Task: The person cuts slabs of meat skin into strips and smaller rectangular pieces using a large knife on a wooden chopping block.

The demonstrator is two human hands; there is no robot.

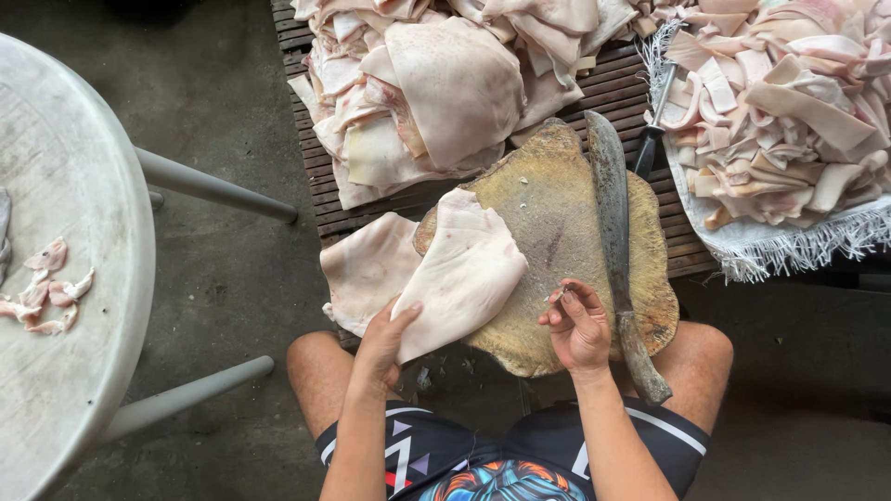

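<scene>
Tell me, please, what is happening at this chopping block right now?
A seated person works at a round, worn wooden chopping block on a slatted wooden bench. The left hand grips the near edge of a pale slab of raw pork skin draped over the block. The right hand pinches a tiny scrap beside a long, dark-bladed cleaver lying on the block. Heaped uncut skin lies behind; cut strips sit on a white fringed sack.

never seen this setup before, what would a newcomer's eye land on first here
The round, worn wooden chopping block at centre, with a long dark-bladed cleaver lying along its right side. The left hand grips a pale sheet of raw skin draped over the block's left edge; a big heap of pale skin pieces lies behind.
</scene>
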